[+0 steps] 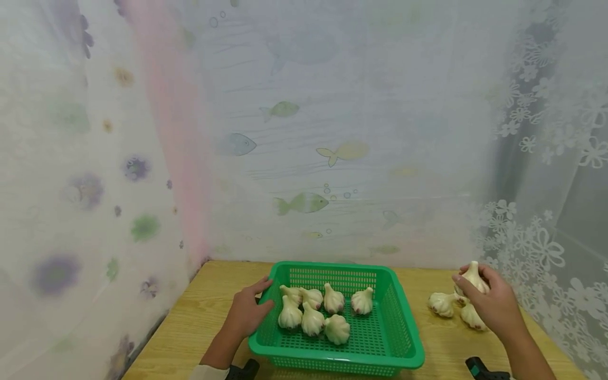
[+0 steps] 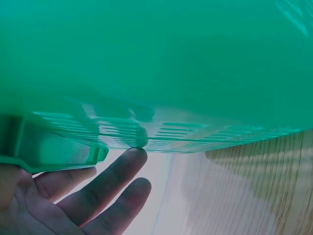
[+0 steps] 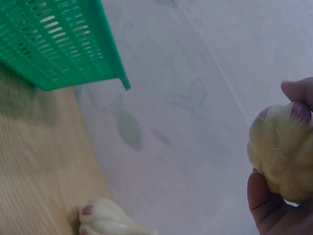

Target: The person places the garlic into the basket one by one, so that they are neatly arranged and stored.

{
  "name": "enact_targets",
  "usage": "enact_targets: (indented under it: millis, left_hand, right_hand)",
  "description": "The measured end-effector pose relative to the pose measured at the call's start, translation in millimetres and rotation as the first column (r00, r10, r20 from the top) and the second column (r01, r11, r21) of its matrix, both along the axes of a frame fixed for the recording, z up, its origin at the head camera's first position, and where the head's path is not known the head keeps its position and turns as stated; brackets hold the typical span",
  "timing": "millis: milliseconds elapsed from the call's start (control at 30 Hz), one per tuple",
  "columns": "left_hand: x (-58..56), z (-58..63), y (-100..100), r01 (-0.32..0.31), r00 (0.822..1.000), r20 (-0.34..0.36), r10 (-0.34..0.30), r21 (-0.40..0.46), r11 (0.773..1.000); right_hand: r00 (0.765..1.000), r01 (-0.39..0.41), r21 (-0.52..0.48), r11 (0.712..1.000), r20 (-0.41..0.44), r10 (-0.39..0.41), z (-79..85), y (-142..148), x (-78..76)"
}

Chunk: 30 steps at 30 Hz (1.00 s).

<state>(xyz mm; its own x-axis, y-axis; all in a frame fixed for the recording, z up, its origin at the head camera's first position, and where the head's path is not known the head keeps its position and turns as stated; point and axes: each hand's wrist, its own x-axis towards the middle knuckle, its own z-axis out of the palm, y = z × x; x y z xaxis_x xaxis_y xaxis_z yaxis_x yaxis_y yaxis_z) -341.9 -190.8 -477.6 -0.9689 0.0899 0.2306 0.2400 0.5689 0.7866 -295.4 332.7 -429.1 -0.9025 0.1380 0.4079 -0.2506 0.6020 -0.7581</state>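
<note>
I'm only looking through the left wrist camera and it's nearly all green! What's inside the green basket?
Observer: The head view shows seven garlic bulbs inside the green basket.
Operator: Ooh! Is anything being held up?
Observer: Yes, the right hand holds another bulb.
Operator: Are there any more outside?
Observer: Yes, at least two loose bulbs lie on the table, to the right of the basket.
</note>
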Motion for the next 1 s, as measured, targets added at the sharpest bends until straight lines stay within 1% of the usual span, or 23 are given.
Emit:
enact_targets:
  millis: [167,333,433,567,667,767,833,900,1000]
  left_hand:
    - [1.3,0.3,-0.3,0.005,1.0,0.006,-0.005,0.0,1.0]
    - [1.1,1.2,-0.3,0.011,1.0,0.004,-0.011,-0.001,1.0]
    - [0.7,1.0,0.2,0.013,1.0,0.006,-0.013,0.001,1.0]
    - [0.6,0.3,0.5,0.009,1.0,0.002,-0.009,0.002,1.0]
    - [0.3,-0.2,0.4,0.008,1.0,-0.003,-0.008,-0.005,1.0]
    - [-0.8,-0.4,1.0,0.011,1.0,-0.008,-0.011,-0.007,1.0]
    - [-1.5,-0.4,1.3,0.013,1.0,-0.008,-0.013,-0.004,1.0]
    - [-1.5,-0.6,1.4,0.009,1.0,-0.006,-0.009,-0.001,1.0]
    - [-1.0,-1.1,1.8,0.0,1.0,-0.005,0.0,0.0,1.0]
  right_hand:
    - [0.997,-0.061,0.036,0.997,-0.051,0.063,4.1,-10.8,-2.7]
    - [0.99,-0.086,0.113,0.99,-0.105,0.098,12.3,-21.2,-6.8]
    - [0.982,-0.116,0.15,0.982,-0.131,0.136,18.3,-28.2,-9.1]
    - [0.972,-0.161,0.178,0.971,-0.143,0.187,25.5,-37.9,-12.4]
    - [0.969,-0.165,0.207,0.964,-0.15,0.198,29.7,-45.5,-15.4]
    - [0.967,-0.177,0.225,0.958,-0.14,0.211,33.7,-52.5,-19.4]
    - [0.967,-0.199,0.216,0.956,-0.117,0.228,35.5,-56.9,-22.4]
    - [0.963,-0.235,0.192,0.953,-0.085,0.255,37.0,-61.3,-25.0]
    - [0.947,-0.304,0.149,0.941,-0.057,0.315,38.8,-67.7,-28.9]
